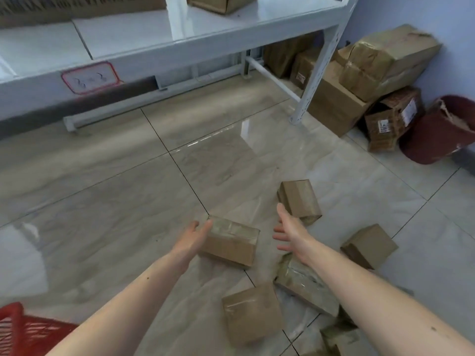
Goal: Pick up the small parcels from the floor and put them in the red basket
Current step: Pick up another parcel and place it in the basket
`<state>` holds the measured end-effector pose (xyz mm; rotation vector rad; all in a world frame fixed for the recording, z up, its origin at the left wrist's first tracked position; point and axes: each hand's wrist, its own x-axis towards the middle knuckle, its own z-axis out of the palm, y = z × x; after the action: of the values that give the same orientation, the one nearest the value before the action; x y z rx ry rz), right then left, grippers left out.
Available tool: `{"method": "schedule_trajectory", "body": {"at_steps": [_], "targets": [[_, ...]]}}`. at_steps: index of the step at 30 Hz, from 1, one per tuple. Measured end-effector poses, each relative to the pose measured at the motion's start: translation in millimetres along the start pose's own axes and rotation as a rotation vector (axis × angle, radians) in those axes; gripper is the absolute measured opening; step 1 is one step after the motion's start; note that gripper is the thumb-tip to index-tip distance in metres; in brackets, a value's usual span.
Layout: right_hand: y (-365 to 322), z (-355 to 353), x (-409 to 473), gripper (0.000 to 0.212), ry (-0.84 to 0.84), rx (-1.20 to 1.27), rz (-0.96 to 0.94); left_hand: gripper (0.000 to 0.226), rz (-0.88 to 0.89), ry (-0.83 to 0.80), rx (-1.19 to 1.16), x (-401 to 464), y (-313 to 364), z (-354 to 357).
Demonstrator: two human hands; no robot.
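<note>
Several small brown taped parcels lie on the tiled floor. My left hand (193,237) is open, its fingers touching the left end of the nearest parcel (232,244). To that parcel's right my right hand (289,231) is spread open and holds nothing. Just beyond it lies a second parcel (300,201). A third parcel (253,313) sits between my forearms, and a fourth parcel (368,245) is at the right. A flatter taped parcel (304,286) lies partly under my right forearm. The red basket (23,330) shows only a corner at the bottom left.
A white metal shelf rack (205,34) stands across the back, its post (312,80) reaching the floor. Larger cardboard boxes (365,73) are stacked against the right wall beside a dark red bin (437,132). Open tiled floor (102,188) spreads to the left.
</note>
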<state>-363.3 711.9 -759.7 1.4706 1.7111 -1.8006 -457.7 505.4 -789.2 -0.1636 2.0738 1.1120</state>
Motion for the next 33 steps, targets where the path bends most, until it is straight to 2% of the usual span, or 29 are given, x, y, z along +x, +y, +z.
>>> {"method": "schedule_trajectory", "body": {"at_steps": [7, 13, 18, 23, 27, 33], "targets": [[49, 33, 63, 0.087, -0.079, -0.04, 0.102, 0.073, 0.017, 0.001, 0.001, 58, -52, 28], [64, 52, 80, 0.082, -0.118, -0.074, 0.13, 0.054, -0.019, 0.0, 0.038, 73, -65, 36], [53, 53, 72, 0.087, -0.092, -0.093, 0.114, 0.053, -0.014, 0.009, 0.016, 70, -55, 31], [21, 43, 28, 0.08, -0.118, -0.078, 0.069, 0.062, -0.003, 0.065, 0.046, 35, -30, 5], [-24, 31, -33, 0.074, -0.14, -0.079, 0.039, 0.048, 0.022, 0.084, 0.071, -19, 7, -23], [-85, 14, -134, 0.082, -0.038, -0.03, 0.039, 0.048, 0.052, 0.151, 0.057, -123, 75, -81]]}}
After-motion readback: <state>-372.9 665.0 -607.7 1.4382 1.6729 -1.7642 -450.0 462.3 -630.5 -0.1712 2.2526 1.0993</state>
